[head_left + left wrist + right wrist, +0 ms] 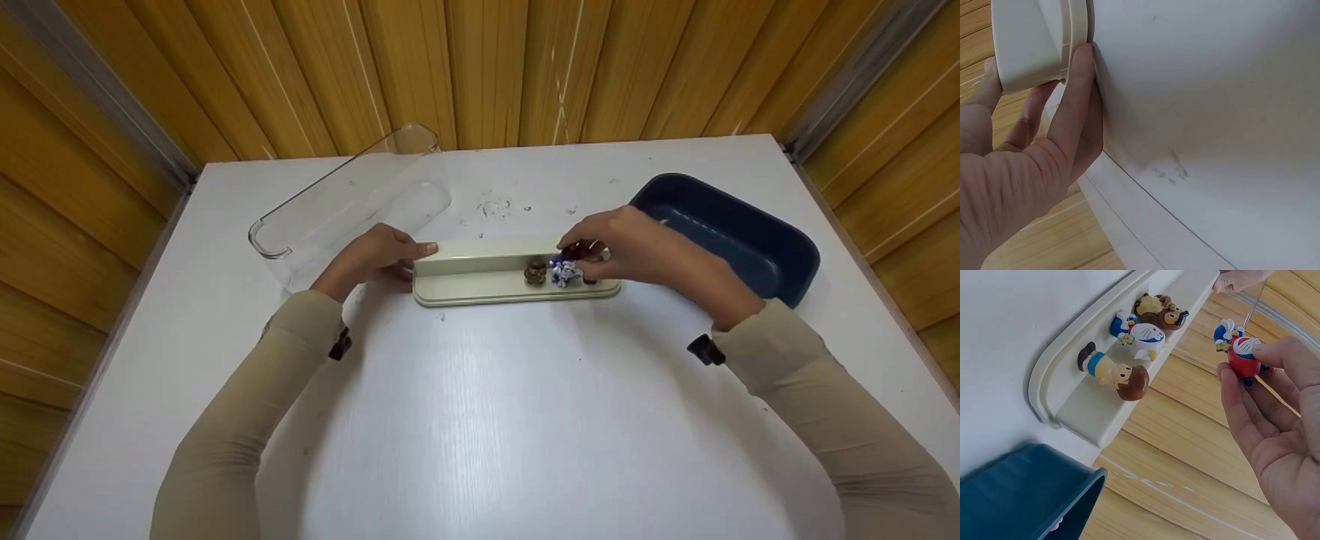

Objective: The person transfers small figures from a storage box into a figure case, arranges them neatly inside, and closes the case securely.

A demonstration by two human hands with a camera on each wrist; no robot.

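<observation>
My left hand (375, 256) grips the left end of a cream stepped stand (472, 285), thumb on its top and fingers underneath and behind, as the left wrist view shows. My right hand (637, 244) pinches a small red, white and blue toy figurine (1245, 357) between thumb and fingers, above the stand's right part. On the stand's lower ledge stand a brown figurine (1159, 312), a white and blue one (1143, 336) and a brown-haired figurine (1114, 377) with blue shorts. In the head view that last one is mostly hidden by the right hand.
A clear plastic cover (352, 202) lies at the back left, just behind my left hand. At the right stands a dark blue basin (806, 262), with something pink inside (1057, 524). Wooden panels (487, 67) border the white table (450, 420).
</observation>
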